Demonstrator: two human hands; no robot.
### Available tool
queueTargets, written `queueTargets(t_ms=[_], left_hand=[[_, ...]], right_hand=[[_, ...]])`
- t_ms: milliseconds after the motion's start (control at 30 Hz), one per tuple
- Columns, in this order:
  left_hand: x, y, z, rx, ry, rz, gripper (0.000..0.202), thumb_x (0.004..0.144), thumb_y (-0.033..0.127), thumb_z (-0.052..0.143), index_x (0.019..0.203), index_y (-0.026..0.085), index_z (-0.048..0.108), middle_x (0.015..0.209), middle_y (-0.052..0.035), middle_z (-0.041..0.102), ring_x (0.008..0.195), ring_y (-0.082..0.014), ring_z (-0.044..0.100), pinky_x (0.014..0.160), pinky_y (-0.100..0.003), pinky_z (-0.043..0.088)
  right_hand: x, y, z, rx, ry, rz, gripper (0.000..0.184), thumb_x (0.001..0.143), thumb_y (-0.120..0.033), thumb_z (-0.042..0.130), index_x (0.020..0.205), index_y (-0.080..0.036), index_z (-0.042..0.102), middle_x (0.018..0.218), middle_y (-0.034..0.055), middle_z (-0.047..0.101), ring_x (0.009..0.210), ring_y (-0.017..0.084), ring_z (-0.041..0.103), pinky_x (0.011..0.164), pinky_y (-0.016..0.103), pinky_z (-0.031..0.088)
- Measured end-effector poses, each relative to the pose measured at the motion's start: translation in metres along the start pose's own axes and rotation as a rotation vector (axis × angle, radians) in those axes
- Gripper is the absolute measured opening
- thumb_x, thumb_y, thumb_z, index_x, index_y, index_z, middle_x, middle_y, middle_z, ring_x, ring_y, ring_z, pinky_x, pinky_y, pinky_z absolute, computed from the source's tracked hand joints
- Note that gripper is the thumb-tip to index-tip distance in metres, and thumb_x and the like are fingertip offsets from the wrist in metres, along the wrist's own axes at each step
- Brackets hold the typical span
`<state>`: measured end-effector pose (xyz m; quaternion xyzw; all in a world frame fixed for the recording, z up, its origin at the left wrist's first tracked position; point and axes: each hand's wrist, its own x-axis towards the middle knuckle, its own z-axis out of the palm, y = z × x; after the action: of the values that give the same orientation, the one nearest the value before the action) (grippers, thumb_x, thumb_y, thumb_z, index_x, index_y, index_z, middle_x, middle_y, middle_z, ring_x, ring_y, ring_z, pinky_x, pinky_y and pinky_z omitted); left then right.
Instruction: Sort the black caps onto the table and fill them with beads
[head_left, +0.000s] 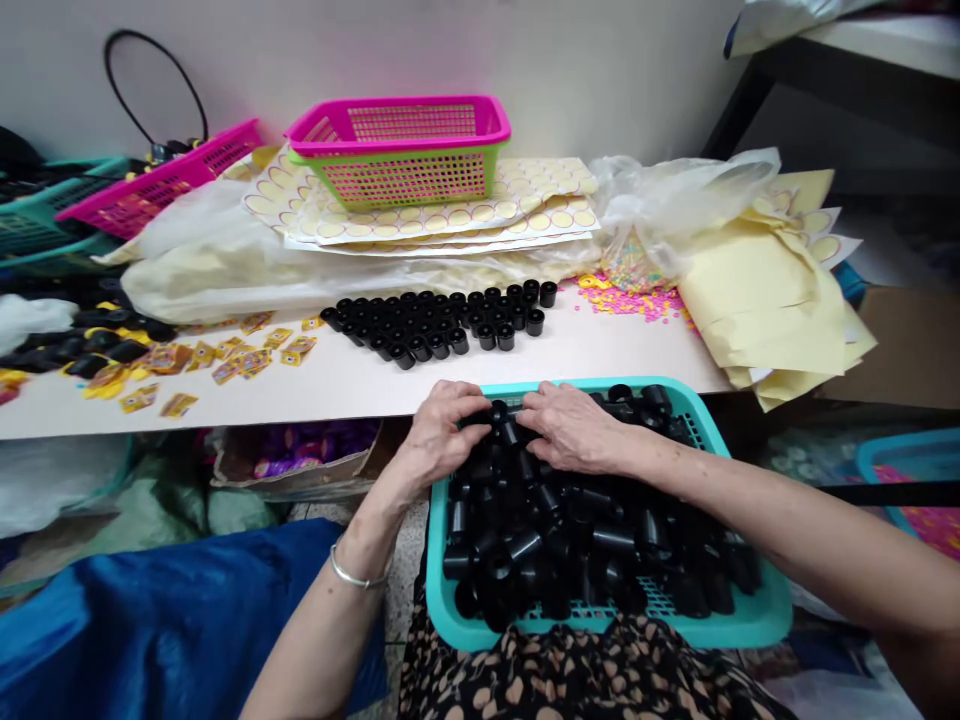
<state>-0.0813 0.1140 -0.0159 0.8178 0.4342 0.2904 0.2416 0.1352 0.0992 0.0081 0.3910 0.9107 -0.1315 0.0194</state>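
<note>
A turquoise basket (757, 625), full of loose black plastic caps (615, 540), rests at my lap against the table's front edge. My left hand (448, 428) is at its far left corner, thumb and fingers closed around a small black cap (499, 410). Just to the right, my right hand (568, 428) reaches in with bent fingers closed on a cap at the top of the pile; its fingertips are partly hidden. On the table beyond, several black caps stand upright in close rows (427, 325).
A pink and green basket (405, 175) sits on printed sheets (540, 215) at the back. Small yellow packets (244, 362) lie left; pink and yellow bits (637, 300) and folded yellow paper (765, 290) lie right. Below the table is a carton (300, 480) of purple items.
</note>
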Motion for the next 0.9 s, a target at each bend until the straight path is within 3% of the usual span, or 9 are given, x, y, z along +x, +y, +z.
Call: queueTargets(t_ms=[67, 200, 300, 433, 567, 667, 733, 900], left_hand=[[-0.007, 0.003, 0.002, 0.007, -0.039, 0.042, 0.022, 0.069, 0.014, 0.068, 0.091, 0.019, 0.069, 0.102, -0.0072, 0.064, 0.100, -0.0225, 0.053, 0.090, -0.039, 0.044], [-0.013, 0.013, 0.005, -0.001, -0.114, 0.099, 0.015, 0.075, 0.016, 0.063, 0.089, 0.019, 0.068, 0.099, -0.0056, 0.066, 0.097, -0.0204, 0.052, 0.091, -0.038, 0.042], [-0.012, 0.027, 0.012, 0.095, -0.323, 0.190, 0.015, 0.078, 0.014, 0.055, 0.084, 0.021, 0.068, 0.095, -0.0032, 0.067, 0.098, -0.0212, 0.049, 0.091, -0.039, 0.038], [-0.005, 0.046, 0.025, 0.341, -0.583, 0.338, 0.020, 0.070, 0.007, 0.054, 0.080, 0.020, 0.066, 0.092, -0.0059, 0.065, 0.116, -0.0307, 0.039, 0.098, -0.053, 0.028], [0.000, 0.051, 0.037, 0.541, -0.614, 0.444, 0.018, 0.064, 0.007, 0.057, 0.075, 0.018, 0.065, 0.090, -0.0082, 0.060, 0.121, -0.0364, 0.033, 0.102, -0.069, 0.010], [0.001, 0.051, 0.042, 0.627, -0.608, 0.448, 0.013, 0.067, 0.009, 0.056, 0.073, 0.017, 0.065, 0.101, -0.0109, 0.054, 0.113, -0.0352, 0.038, 0.101, -0.073, 0.009], [0.000, 0.051, 0.043, 0.655, -0.601, 0.447, 0.014, 0.068, 0.007, 0.053, 0.073, 0.016, 0.063, 0.103, -0.0110, 0.052, 0.109, -0.0331, 0.041, 0.102, -0.072, 0.011], [0.000, 0.051, 0.042, 0.641, -0.593, 0.480, 0.025, 0.068, 0.005, 0.050, 0.088, 0.015, 0.062, 0.112, -0.0115, 0.051, 0.118, -0.0330, 0.036, 0.107, -0.066, 0.014]], right_hand=[[-0.004, -0.003, 0.002, -0.055, -0.020, 0.014, 0.013, 0.078, -0.019, 0.052, 0.083, -0.014, 0.063, 0.089, 0.0099, 0.061, 0.087, 0.025, 0.052, 0.070, 0.034, 0.037], [-0.024, 0.000, 0.005, -0.044, -0.057, 0.003, 0.011, 0.078, -0.020, 0.052, 0.082, -0.015, 0.061, 0.086, 0.0091, 0.061, 0.084, 0.024, 0.054, 0.074, 0.035, 0.038], [-0.045, 0.006, 0.008, 0.061, -0.010, 0.041, 0.016, 0.081, -0.021, 0.050, 0.090, -0.015, 0.063, 0.086, 0.0099, 0.063, 0.083, 0.023, 0.055, 0.075, 0.036, 0.040], [-0.063, 0.015, 0.013, 0.497, 0.258, 0.217, 0.027, 0.081, -0.025, 0.056, 0.106, -0.018, 0.062, 0.099, 0.0085, 0.065, 0.087, 0.021, 0.058, 0.075, 0.033, 0.045], [-0.068, 0.019, 0.010, 1.061, 0.564, 0.383, 0.025, 0.075, -0.028, 0.065, 0.098, -0.019, 0.065, 0.090, 0.0031, 0.067, 0.081, 0.016, 0.060, 0.074, 0.030, 0.046], [-0.070, 0.020, 0.004, 1.457, 0.769, 0.432, 0.025, 0.072, -0.028, 0.067, 0.095, -0.019, 0.066, 0.087, 0.0016, 0.067, 0.075, 0.014, 0.061, 0.071, 0.028, 0.049], [-0.073, 0.018, 0.002, 1.663, 0.817, 0.442, 0.025, 0.073, -0.027, 0.064, 0.097, -0.019, 0.065, 0.085, 0.0013, 0.067, 0.067, 0.012, 0.060, 0.066, 0.029, 0.050], [-0.084, 0.011, 0.008, 1.953, 0.753, 0.436, 0.020, 0.077, -0.026, 0.059, 0.095, -0.019, 0.065, 0.079, 0.0017, 0.066, 0.062, 0.012, 0.059, 0.062, 0.029, 0.050]])
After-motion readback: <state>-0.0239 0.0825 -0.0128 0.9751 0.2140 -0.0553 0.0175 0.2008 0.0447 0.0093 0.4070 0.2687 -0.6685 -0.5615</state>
